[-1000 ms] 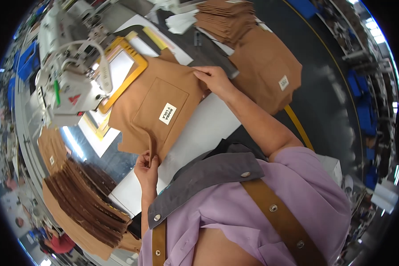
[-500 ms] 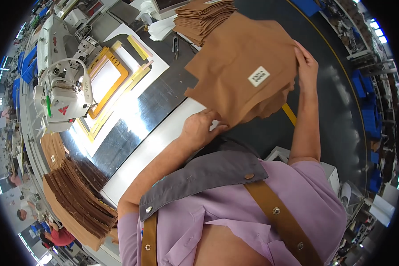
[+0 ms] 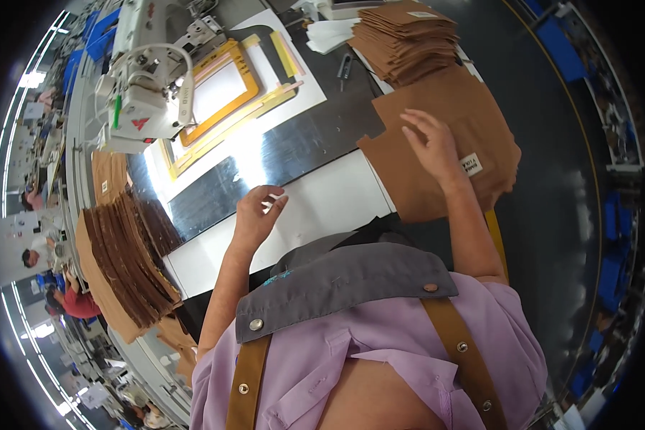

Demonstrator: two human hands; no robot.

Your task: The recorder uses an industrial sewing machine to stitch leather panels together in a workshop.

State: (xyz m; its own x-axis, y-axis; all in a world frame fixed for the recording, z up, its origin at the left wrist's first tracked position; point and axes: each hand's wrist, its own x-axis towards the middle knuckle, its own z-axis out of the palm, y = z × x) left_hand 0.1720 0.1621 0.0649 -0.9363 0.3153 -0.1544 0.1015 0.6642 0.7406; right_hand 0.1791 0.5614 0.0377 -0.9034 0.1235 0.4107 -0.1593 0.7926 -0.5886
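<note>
Left hand: the hand (image 3: pixel 259 215), at the centre of the frame, is half open, its fingers loosely bent and thumb apart; it holds nothing and hangs over the white table edge (image 3: pixel 322 203).
Right hand: the hand (image 3: pixel 431 143), right of centre, is mostly open with fingers parted and grips nothing; whether it touches the cloth beneath cannot be told.
Brown cloth piece: the piece (image 3: pixel 484 125) lies spread in the right part of the frame, under the right hand.
Cloth label: a white rectangle (image 3: pixel 471 164) with dark lettering in two lines, just beside the right wrist.
Cloth stack: folded brown pieces (image 3: pixel 403 46), upper right; a pale label (image 3: pixel 420 14) on top, its writing too small to read.
Sewing machine: white (image 3: pixel 140 104), upper left, with a red emblem (image 3: pixel 139 124) on its front.
Yellow frame: a tilted rectangle (image 3: pixel 249 87) beside the machine, dark handwriting along its upper corner.
Cloth bundle: brown pieces (image 3: pixel 125 261) with dark edges, left of the frame.
</note>
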